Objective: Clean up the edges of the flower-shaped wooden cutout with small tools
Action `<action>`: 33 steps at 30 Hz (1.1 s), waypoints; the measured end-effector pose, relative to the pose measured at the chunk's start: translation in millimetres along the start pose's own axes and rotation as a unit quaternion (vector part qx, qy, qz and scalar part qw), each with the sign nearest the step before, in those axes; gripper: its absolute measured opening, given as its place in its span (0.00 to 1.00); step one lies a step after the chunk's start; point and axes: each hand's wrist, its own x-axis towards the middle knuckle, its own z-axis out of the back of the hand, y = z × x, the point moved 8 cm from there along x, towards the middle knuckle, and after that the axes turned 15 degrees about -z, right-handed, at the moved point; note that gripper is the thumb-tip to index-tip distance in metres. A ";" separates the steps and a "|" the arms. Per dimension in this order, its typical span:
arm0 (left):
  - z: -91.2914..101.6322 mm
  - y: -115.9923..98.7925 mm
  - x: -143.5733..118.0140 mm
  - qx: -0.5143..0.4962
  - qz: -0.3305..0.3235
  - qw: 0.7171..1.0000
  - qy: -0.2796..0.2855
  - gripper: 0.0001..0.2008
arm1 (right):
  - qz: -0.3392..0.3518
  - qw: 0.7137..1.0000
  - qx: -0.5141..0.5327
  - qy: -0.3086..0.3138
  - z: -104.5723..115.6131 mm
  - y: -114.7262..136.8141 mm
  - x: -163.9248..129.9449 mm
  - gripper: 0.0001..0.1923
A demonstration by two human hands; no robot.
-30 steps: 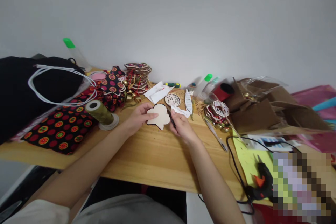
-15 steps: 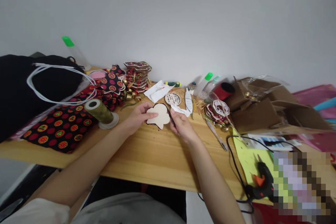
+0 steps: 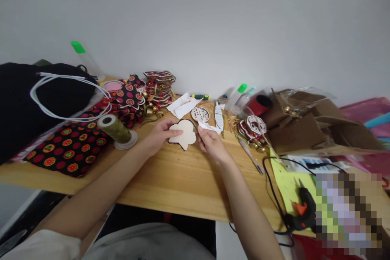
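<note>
Cutout (image 3: 183,137) first, since both your hands are on it: a pale, lobed piece with a dark edge showing underneath, held just above the bench (image 3: 170,178) near its back middle. Around it, from the biggest thing down: the black bag (image 3: 27,101) with white cord at far left, the patterned cloth (image 3: 67,146) spread in front of it, the torn cardboard box (image 3: 307,130) at right, a yellow sheet (image 3: 286,183) with a glue gun (image 3: 304,211) on it and a black cable running off the edge. Next comes the olive spool (image 3: 115,130) lying just left of your left wrist, then the stack of finished ornaments (image 3: 160,87) behind it, and the small round printed disc (image 3: 200,114) just behind the cutout.

Your left hand (image 3: 158,136) is closed on the cutout's left side, thumb on top and fingers under. Your right hand (image 3: 211,144) pinches the right edge, fingertips curled in; whether it also holds a small tool I cannot tell.

You seem to be at the fitting stage, pressing or aligning the pale face against its dark backing. The next move likely calls for a steady left grip while your right fingers work round the lobes, keeping the edges flush so nothing slips sideways.
</note>
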 end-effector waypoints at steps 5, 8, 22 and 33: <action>3.7 -0.4 0.9 -0.005 -0.006 1.000 -0.015 0.17 | -0.007 1.000 0.008 -0.011 2.2 -0.4 -1.4 0.27; 3.6 0.2 0.9 -0.005 -0.006 1.000 -0.011 0.16 | -0.010 1.000 0.005 -0.003 1.4 -1.2 -1.6 0.27; 3.4 1.8 0.7 0.002 0.001 1.000 -0.011 0.17 | 0.004 1.000 -0.012 0.018 -3.3 -2.5 -0.2 0.27; 3.3 0.2 0.0 -0.001 0.002 1.000 -0.015 0.17 | 0.007 1.000 -0.004 0.007 -1.2 -0.9 -0.4 0.27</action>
